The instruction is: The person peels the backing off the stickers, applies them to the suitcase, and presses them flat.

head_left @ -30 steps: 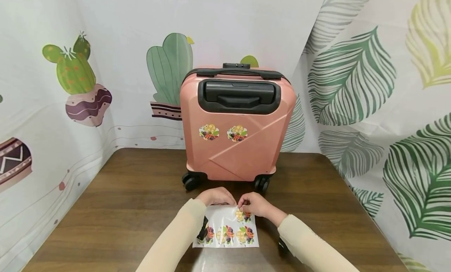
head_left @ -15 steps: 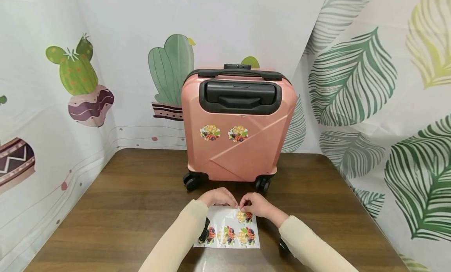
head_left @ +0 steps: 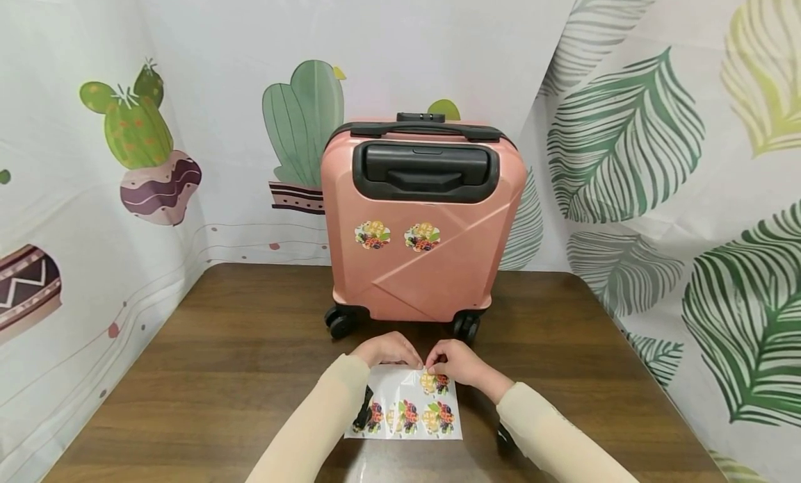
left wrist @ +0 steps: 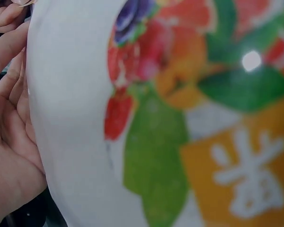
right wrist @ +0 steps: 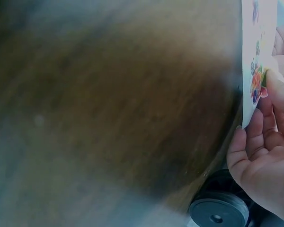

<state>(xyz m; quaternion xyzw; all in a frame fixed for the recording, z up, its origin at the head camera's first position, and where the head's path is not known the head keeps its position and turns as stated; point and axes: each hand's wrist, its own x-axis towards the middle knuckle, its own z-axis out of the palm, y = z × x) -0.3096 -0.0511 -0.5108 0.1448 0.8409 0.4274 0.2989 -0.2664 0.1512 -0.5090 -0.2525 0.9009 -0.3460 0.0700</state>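
Note:
A white sheet of fruit stickers (head_left: 391, 386) is held up near the front of the table. My left hand (head_left: 388, 349) grips its far edge, fingers behind the sheet in the left wrist view. My right hand (head_left: 461, 363) pinches at the upper right fruit sticker (head_left: 441, 384), thumb on its edge in the right wrist view. Three more stickers run along the sheet's lower row, the left one partly covered by a black wrist strap. Behind the hands stands a pink suitcase (head_left: 432, 288) with two matching stickers, a left one (head_left: 372, 235) and a right one (head_left: 422, 237).
The suitcase stands upright on black wheels (head_left: 341, 323) on a brown wooden table (head_left: 250, 344). Its black handle recess (head_left: 425, 172) faces me. Printed curtains with cacti and leaves hang behind and beside the table.
The hands hold nearly the same place at the sheet's upper edge, the right hand shifting only slightly. The whole view has moved a little; the suitcase stays put.

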